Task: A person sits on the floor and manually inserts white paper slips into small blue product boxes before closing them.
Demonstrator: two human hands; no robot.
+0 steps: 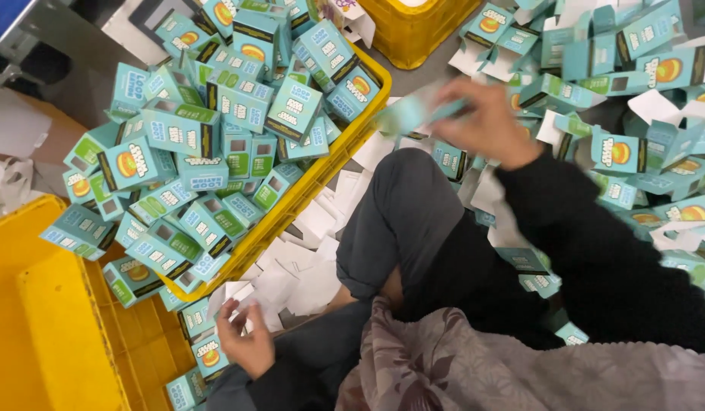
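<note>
I sit on the floor among small teal cartons. My right hand (486,122) is raised at upper centre and grips a teal carton (409,113), blurred by motion, above my bent knee. My left hand (244,339) rests low at the bottom left, fingers closed on white folded paper slips (232,293), beside the corner of a yellow crate (307,186) heaped with folded teal cartons (215,137).
A second yellow crate (48,335) lies at the bottom left, and a third (413,30) stands at the top. Loose teal cartons (634,114) cover the floor on the right. White paper slips (314,251) lie scattered by my knee.
</note>
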